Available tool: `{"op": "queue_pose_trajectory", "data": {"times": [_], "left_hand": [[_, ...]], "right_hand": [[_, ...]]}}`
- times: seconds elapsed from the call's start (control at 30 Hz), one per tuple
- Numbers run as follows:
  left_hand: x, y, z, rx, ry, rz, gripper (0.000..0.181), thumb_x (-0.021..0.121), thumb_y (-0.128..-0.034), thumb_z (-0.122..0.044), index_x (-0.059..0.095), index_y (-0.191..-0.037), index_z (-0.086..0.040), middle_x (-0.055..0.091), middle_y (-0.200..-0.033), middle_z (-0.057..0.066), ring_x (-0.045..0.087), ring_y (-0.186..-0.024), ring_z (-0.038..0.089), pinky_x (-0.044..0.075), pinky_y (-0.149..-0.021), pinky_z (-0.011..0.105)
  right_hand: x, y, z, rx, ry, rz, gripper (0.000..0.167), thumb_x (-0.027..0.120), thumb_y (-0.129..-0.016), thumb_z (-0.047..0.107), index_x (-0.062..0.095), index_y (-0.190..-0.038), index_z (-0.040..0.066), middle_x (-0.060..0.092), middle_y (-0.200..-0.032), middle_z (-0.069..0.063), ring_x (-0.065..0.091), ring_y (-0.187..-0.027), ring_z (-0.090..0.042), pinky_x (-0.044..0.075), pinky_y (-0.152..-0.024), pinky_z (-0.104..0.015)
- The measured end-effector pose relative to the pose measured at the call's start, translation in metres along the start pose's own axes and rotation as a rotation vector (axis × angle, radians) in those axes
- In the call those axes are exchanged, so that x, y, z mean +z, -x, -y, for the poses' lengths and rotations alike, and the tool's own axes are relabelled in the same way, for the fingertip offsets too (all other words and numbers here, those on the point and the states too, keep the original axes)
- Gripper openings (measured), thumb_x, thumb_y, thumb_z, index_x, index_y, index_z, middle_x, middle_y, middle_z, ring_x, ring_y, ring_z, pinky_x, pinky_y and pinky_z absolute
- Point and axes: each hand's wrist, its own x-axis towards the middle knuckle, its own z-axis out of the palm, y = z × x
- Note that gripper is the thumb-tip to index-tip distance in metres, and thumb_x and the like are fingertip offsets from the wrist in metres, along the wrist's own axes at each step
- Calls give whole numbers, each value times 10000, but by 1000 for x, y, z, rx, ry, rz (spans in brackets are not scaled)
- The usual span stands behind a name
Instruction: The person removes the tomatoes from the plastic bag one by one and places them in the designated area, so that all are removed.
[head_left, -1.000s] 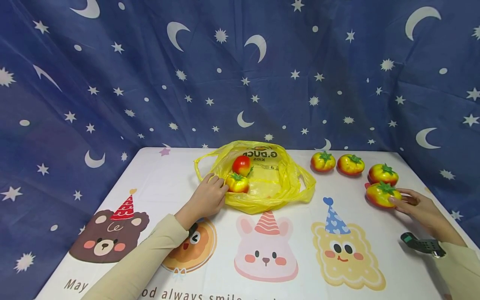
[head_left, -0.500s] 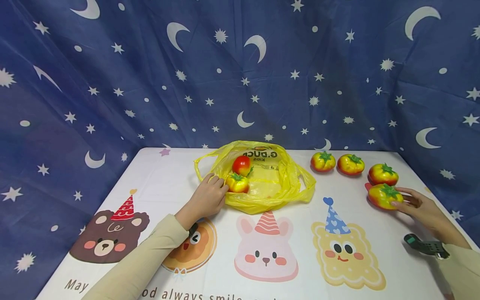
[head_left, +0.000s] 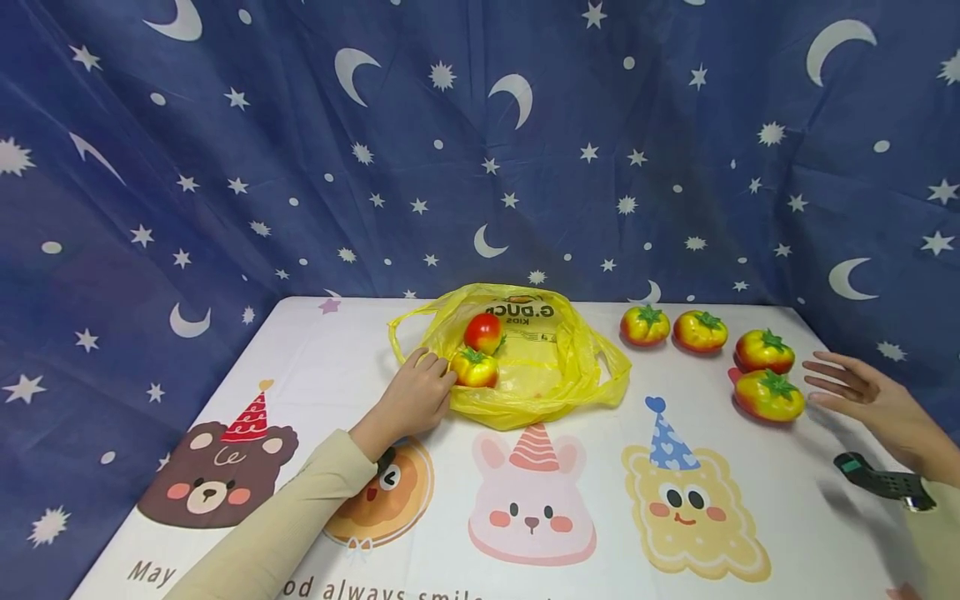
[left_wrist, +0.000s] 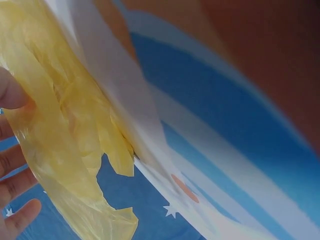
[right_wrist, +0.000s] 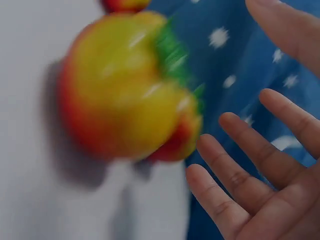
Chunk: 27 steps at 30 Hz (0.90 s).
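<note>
A yellow plastic bag (head_left: 525, 408) lies with its mouth spread toward me. My left hand (head_left: 414, 393) grips its left edge, and in the left wrist view the thumb (left_wrist: 11, 91) presses the film against the fingers. Inside the bag are a red toy tomato (head_left: 483, 332) and a yellow-red one (head_left: 475, 367). At the right, my right hand (head_left: 873, 400) hovers with fingers spread, apart from the nearest toy tomato (head_left: 768, 395). That tomato also fills much of the right wrist view. Just behind it sits another toy tomato (head_left: 764, 350).
Two more toy tomatoes, one (head_left: 645, 325) and its neighbour (head_left: 700, 331), stand in a row right of the bag. The white tablecloth (head_left: 442, 542) carries cartoon prints. A blue star-patterned curtain (head_left: 450, 208) hangs along the back and sides.
My right hand has let go of the nearest tomato and drawn back to the right, its fingers spreading. That tomato now rests on the table. The left hand keeps its grip on the bag.
</note>
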Motion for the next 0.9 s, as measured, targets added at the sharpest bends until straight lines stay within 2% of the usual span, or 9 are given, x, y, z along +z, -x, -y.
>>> {"op": "queue_pose_trajectory", "data": {"times": [0.03,0.07,0.1,0.13,0.4,0.57,0.7,0.8,0.9], "left_hand": [[0,0,0,0,1,0,53,576,-796,-146,607,-798,-103,576,-812,61,560,-844,257,425,-965,454],[0,1,0,-1,0,0,52,575,-796,-146,605,-797,-103,575,-810,61,560,-844,257,425,-966,454],[0,1,0,-1,1,0,52,574,-797,-145,604,-797,-103,574,-809,61,559,-844,258,425,-965,454],[0,1,0,-1,1,0,53,575,-798,-147,606,-800,-104,576,-810,61,560,-845,257,425,-964,454],[0,2,0,-8,9,16,63,572,-803,-149,618,-819,-109,581,-819,59,562,-850,253,421,-968,451],[1,2,0,0,0,-3,56,577,-797,-149,615,-810,-110,576,-806,57,561,-839,253,425,-961,449],[1,2,0,1,-10,5,67,575,-799,-156,619,-822,-111,576,-809,55,562,-844,247,424,-959,445],[1,2,0,2,-16,5,70,577,-799,-157,620,-822,-107,574,-803,52,563,-839,241,422,-960,440],[0,1,0,5,-13,0,69,585,-796,-159,619,-818,-104,573,-799,53,565,-833,240,422,-958,440]], "right_hand": [[-3,-1,10,-39,-33,2,671,554,-932,237,173,-1483,286,416,-1325,203,409,-1075,164,473,-904,-160],[-5,-3,18,-77,-39,-11,641,556,-931,201,217,-1467,291,410,-1221,290,382,-975,234,455,-800,-62],[-7,-4,31,-102,-65,-6,629,554,-929,151,241,-1462,269,428,-1221,285,400,-980,231,454,-813,-60],[-8,-7,42,-130,-72,-9,617,557,-924,120,269,-1449,270,404,-1145,346,412,-967,250,410,-717,6],[4,-38,140,-225,16,108,576,587,-909,141,342,-1430,161,475,-1160,342,471,-1017,219,446,-748,-44],[28,-59,194,-280,40,215,513,625,-887,179,442,-1365,141,574,-1243,122,536,-1049,114,480,-797,-110],[55,-76,229,-331,25,316,493,649,-871,187,487,-1331,119,557,-1316,-82,571,-1161,-106,512,-865,-194],[78,-90,249,-392,35,401,497,656,-865,183,492,-1322,78,546,-1329,-135,549,-1209,-273,511,-925,-320],[103,-100,264,-456,27,483,508,653,-867,170,480,-1322,25,541,-1324,-177,538,-1210,-339,485,-960,-399]]}}
